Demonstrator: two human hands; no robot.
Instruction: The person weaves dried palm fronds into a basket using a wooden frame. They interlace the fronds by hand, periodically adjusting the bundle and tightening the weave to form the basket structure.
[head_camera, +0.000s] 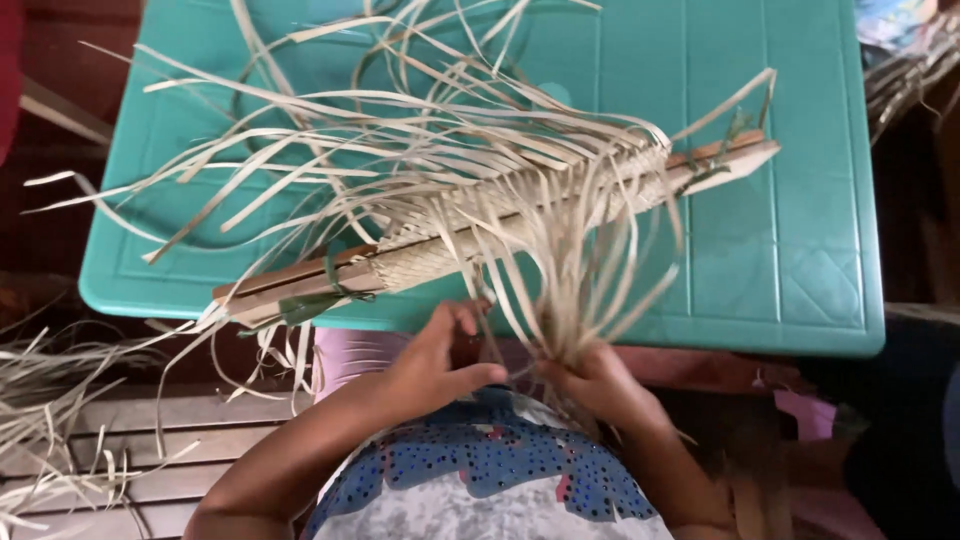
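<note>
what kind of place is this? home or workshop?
Likely a home or small craft spot for hand weaving, not a factory: a teal plastic table, a part-woven strip mat clamped in wooden slats, and loose pale strips on a slatted wooden floor.

Woven strip (500, 225) lies on table (800, 260) w/ loose strands (590, 290) hanging off front edge (toward hands).
</note>
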